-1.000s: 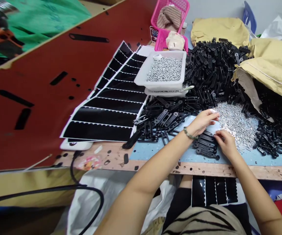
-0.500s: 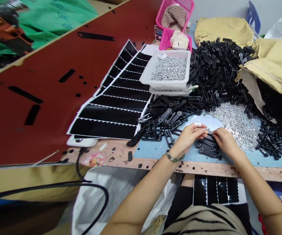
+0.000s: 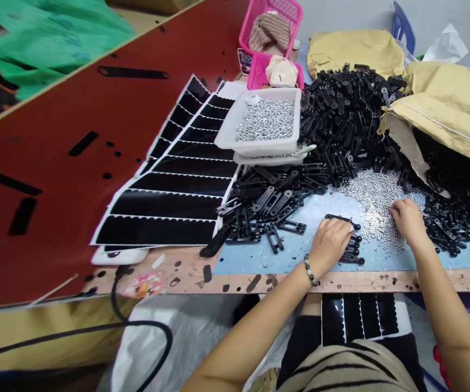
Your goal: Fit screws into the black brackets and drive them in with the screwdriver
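My left hand (image 3: 332, 244) rests over a short row of black plastic link pieces (image 3: 352, 259) near the table's front edge. Its fingers curl down and closed, and whatever they grip is hidden beneath them. One more black link piece (image 3: 339, 218) lies just beyond the knuckles. To the right, the fingertips of my right hand (image 3: 409, 220) are pinched together at the edge of a heap of small silver screws and nuts (image 3: 376, 204). Anything between those fingertips is too small to make out.
Black parts (image 3: 349, 117) are piled at the back, beside brown paper sacks (image 3: 449, 103). A white tub (image 3: 227, 133) holds silver screws. Left of it lie black sticker sheets (image 3: 161, 204), against a red-brown board (image 3: 55, 179). Pink baskets (image 3: 255, 71) stand behind.
My hands have moved apart. The right one went right to the screw heap; the left dropped palm-down onto the row of black pieces. The view has shifted slightly right.
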A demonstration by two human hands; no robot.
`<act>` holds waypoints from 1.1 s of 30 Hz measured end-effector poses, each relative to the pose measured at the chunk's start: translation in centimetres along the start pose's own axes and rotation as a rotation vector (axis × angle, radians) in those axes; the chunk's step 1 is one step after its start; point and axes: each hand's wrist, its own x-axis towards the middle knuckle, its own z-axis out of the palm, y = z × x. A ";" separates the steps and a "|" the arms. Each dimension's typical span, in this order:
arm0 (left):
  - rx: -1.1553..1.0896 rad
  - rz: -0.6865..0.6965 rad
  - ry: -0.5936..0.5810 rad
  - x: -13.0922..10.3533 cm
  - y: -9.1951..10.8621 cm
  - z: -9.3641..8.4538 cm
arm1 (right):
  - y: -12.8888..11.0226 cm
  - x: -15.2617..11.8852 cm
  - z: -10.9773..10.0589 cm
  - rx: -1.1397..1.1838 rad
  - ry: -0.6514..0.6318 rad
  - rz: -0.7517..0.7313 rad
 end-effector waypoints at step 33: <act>0.162 0.139 -0.161 10.4 1.9 2.1 | -0.6 0.4 0.0 -0.005 -0.119 0.080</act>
